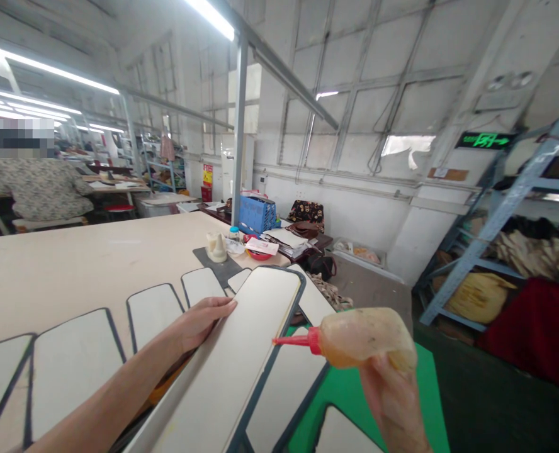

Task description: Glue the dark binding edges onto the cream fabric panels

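My left hand (pixel 208 321) grips the left edge of a long white panel (pixel 242 340) with a dark border, thumb on its face; the panel is held tilted up. In my right hand (pixel 390 390) is a squeeze bottle (pixel 364 336) of amber liquid, lying on its side. Its red nozzle (pixel 296 340) points left, and the tip is at the panel's right edge, close to the dark border. Whether the tip touches cannot be made out. Below lies another white panel (pixel 284 384), partly hidden, over a green mat (pixel 425 384).
Several similar panels (pixel 79 343) lie along the pale table (pixel 95 264). Farther back are a blue basket (pixel 257 214), a red bowl (pixel 260 255) and papers (pixel 284 238). A metal post (pixel 238 138) rises behind the table. Shelving (pixel 496 233) stands right; a person (pixel 38 185) sits far left.
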`<state>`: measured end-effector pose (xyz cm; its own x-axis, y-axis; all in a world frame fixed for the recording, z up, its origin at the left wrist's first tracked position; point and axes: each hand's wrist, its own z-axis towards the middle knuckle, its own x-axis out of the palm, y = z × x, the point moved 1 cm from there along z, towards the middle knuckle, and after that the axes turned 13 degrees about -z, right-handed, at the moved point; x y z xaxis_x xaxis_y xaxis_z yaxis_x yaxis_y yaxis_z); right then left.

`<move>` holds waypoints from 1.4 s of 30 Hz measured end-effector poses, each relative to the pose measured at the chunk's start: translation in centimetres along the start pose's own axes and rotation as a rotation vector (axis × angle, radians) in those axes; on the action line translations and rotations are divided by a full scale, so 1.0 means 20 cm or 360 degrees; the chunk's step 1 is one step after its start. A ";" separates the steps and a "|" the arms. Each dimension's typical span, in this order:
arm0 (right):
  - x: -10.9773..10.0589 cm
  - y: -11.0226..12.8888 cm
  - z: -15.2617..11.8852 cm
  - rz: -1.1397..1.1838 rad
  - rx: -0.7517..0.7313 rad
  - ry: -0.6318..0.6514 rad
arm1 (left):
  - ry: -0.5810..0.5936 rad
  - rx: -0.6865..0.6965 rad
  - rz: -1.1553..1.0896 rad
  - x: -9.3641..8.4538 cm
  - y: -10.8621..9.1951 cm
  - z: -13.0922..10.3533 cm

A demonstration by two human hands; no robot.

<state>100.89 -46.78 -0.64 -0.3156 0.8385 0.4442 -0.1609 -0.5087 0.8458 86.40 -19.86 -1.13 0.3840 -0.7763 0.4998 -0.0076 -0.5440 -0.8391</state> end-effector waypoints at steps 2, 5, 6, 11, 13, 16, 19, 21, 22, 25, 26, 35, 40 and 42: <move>0.01 0.00 -0.01 0.0012 0.0024 0.0034 | -0.0015 0.0002 -0.0031 0.01 -0.01 0.00; 0.01 -0.01 -0.03 0.0017 0.0039 0.0057 | -0.0086 0.0006 -0.0055 0.01 -0.02 0.01; 0.01 -0.01 -0.03 0.0007 0.0036 0.0065 | -0.0110 0.0008 -0.0059 0.01 -0.02 0.01; 0.00 -0.02 -0.05 -0.0044 0.0019 0.0125 | -0.0182 0.0029 -0.0051 0.00 -0.05 0.03; 0.00 -0.02 -0.06 -0.0027 0.0039 0.0138 | -0.0201 0.0040 -0.0048 0.00 -0.05 0.04; 0.01 0.00 -0.07 0.0023 0.0098 0.0120 | -0.0211 0.0042 -0.0050 -0.01 -0.07 0.06; 0.01 0.00 -0.09 0.0038 0.0128 0.0118 | -0.0225 0.0053 -0.0062 0.00 -0.08 0.08; 0.01 0.00 -0.10 0.0028 0.0116 0.0139 | -0.0239 0.0068 -0.0069 0.01 -0.08 0.09; 0.00 -0.01 -0.10 0.0025 0.0106 0.0155 | -0.0245 0.0073 -0.0071 0.01 -0.09 0.09; -0.02 -0.03 -0.13 0.0029 0.0095 0.0209 | -0.0265 0.0075 -0.0074 0.02 -0.10 0.11; -0.02 -0.04 -0.13 0.0037 0.0094 0.0220 | -0.0271 0.0074 -0.0076 0.02 -0.11 0.11; -0.05 -0.05 -0.17 0.0102 0.0190 0.0257 | -0.0365 0.0095 -0.0108 -0.01 -0.16 0.16; -0.09 -0.07 -0.18 0.0073 0.0288 0.0250 | -0.0419 0.0096 -0.0108 -0.03 -0.18 0.17; -0.11 -0.09 -0.19 0.0062 0.0356 0.0306 | -0.0457 0.0106 -0.0104 -0.04 -0.19 0.17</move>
<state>98.31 -48.44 -4.29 -0.4921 0.7558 0.4319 0.0584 -0.4663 0.8827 89.23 -15.98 0.95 0.6270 -0.6134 0.4803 0.0830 -0.5605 -0.8240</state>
